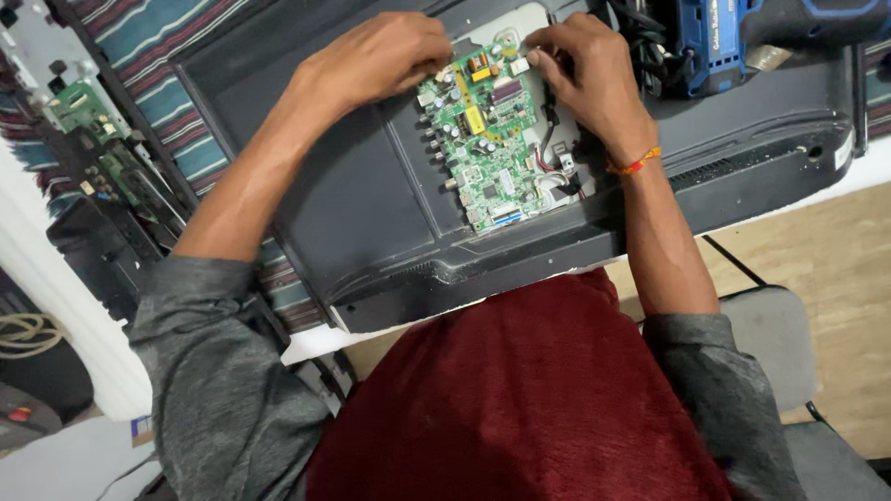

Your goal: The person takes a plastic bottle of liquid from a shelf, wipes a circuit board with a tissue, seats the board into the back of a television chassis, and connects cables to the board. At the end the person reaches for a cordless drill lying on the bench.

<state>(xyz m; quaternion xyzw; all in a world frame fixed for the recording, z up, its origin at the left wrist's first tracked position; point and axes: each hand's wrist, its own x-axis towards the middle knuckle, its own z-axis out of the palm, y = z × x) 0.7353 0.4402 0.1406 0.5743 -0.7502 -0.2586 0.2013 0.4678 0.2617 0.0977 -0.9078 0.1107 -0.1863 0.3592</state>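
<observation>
From the head camera, a green rectangular circuit board (484,139) crowded with small components sits in the opened back of a flat black plastic television casing (371,204), which lies on a striped cloth (167,65). The left hand (385,57) rests curled at the board's upper left edge, fingers bent; whether it pinches anything, I cannot tell. The right hand (585,65) has fingertips closed at the board's top right corner. A blue power tool (715,42) lies just beyond.
</observation>
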